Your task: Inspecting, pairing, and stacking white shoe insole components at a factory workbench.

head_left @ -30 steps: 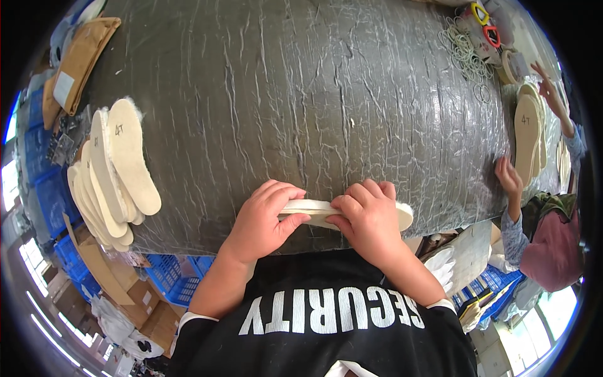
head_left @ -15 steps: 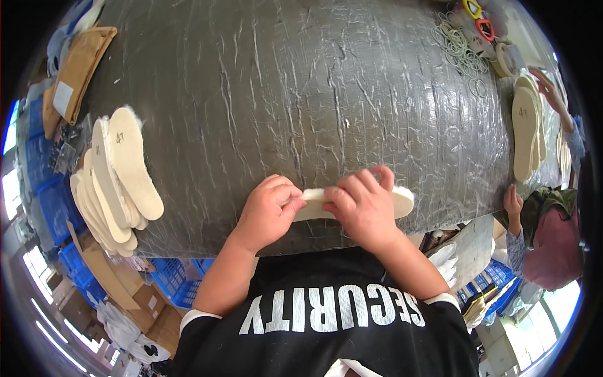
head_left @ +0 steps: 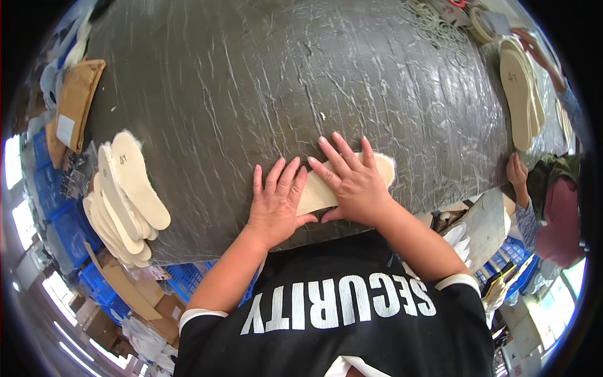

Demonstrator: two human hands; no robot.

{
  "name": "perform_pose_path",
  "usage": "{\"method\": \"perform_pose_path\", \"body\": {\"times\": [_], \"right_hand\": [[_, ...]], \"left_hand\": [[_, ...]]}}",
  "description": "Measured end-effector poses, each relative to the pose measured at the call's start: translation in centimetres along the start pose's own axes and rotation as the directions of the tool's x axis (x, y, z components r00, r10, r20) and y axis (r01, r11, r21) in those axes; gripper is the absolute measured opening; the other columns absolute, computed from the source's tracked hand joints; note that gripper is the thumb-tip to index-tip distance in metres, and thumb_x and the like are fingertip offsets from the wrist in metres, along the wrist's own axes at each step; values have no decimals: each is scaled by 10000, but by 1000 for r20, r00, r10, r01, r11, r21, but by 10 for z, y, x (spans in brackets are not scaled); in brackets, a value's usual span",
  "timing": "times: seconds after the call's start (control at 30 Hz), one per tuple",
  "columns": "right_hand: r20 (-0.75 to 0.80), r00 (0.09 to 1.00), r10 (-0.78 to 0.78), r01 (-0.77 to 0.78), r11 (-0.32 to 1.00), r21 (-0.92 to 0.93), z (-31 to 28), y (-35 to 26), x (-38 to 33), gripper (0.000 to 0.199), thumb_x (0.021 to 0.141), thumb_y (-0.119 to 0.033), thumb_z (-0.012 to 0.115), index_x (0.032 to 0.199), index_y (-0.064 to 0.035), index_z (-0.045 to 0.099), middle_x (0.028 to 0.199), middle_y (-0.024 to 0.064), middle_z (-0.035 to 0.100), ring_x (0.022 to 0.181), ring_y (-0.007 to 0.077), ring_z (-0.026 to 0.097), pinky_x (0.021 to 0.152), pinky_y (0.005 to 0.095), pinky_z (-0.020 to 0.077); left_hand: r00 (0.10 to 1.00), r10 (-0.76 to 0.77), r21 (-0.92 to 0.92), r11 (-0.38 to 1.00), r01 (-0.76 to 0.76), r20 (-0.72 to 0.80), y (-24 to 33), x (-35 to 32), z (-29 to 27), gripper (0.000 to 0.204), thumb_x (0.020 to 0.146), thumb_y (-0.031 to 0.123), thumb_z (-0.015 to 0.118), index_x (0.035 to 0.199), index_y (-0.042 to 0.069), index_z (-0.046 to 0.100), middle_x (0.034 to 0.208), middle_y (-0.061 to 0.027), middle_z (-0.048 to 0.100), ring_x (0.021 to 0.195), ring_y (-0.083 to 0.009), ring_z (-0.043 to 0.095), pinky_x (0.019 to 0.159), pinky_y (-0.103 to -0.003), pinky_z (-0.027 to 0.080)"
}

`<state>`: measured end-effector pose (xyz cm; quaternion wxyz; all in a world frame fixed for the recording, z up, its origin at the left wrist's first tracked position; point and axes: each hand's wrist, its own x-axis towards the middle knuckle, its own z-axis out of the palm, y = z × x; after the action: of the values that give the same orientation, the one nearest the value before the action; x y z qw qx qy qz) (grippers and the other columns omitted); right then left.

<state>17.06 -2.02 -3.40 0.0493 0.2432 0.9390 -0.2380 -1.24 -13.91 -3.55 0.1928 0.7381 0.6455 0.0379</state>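
Observation:
A cream insole (head_left: 319, 193) lies flat on the plastic-covered table (head_left: 207, 119) near its front edge. My left hand (head_left: 276, 204) rests palm down over the insole's left end, fingers spread. Across its middle and right part lies my right hand (head_left: 357, 188), also palm down with fingers spread and the thumb pointing left. Both thumbs nearly meet at the insole's near side. The hands hide much of it; its rounded right end shows past my right fingers.
Several fleecy insoles (head_left: 139, 182) are piled at the left, by a brown paper package (head_left: 80, 103). Another insole stack (head_left: 519, 94) lies at the right, near a co-worker's hand (head_left: 517, 171). Rubber bands (head_left: 440, 28) and a tape roll (head_left: 482, 25) sit at the far right.
Both hands have gone from pinching the insole's edge to lying flat on it with fingers spread. The insole now lies flatter and at a slant. The whole view has shifted slightly.

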Motion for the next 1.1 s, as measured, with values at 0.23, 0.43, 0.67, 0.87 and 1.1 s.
{"method": "perform_pose_path", "body": {"times": [0.23, 0.43, 0.67, 0.87, 1.1], "right_hand": [[-36, 992, -121, 123, 990, 65, -38, 19, -16, 435, 693, -158, 701, 1121, -103, 641, 1202, 112, 613, 1165, 264, 567, 986, 429, 442], [202, 978, -40, 7, 987, 163, -79, 21, -14, 313, 695, -176, 720, 996, -95, 688, 738, 63, 679, 699, 282, 663, 666, 398, 501], [-45, 975, -216, 219, 974, 64, -53, 10, -3, 103, 727, -253, 685, 711, -163, 638, 591, 33, 620, 603, 217, 639, 667, 375, 475], [-145, 961, -235, 238, 971, 4, -65, 1, -13, 455, 724, -451, 687, 1065, -154, 636, 1092, 22, 665, 1091, 205, 597, 1056, 532, 319], [-108, 982, -157, 151, 987, -56, 4, 34, -25, 831, 677, -429, 750, 1389, -133, 440, 1527, 154, 288, 1421, 365, 227, 1147, 547, 159]], "left_hand": [[988, -7, -385, 920, 67, 156, -2, 11, -60, 515, 725, 259, 773, 1156, 18, 628, 1125, -122, 624, 1048, -284, 571, 982, -416, 382], [998, 22, -251, 967, -36, -57, 18, 19, -63, 277, 769, 216, 718, 995, 64, 670, 834, -85, 687, 799, -277, 647, 809, -383, 467], [998, 29, -261, 964, -43, -57, 24, 20, -49, 61, 793, 131, 646, 840, 94, 631, 686, -72, 628, 669, -259, 616, 639, -382, 454], [904, -37, -27, 999, 28, -426, 35, -7, -56, 254, 727, 104, 654, 975, 51, 663, 1011, -66, 681, 900, -230, 636, 690, -354, 479], [899, -387, -179, 918, 354, -205, 34, -29, 10, 639, 648, 303, 819, 1155, 62, 514, 1353, -189, 460, 1250, -341, 433, 986, -461, 357]]}}
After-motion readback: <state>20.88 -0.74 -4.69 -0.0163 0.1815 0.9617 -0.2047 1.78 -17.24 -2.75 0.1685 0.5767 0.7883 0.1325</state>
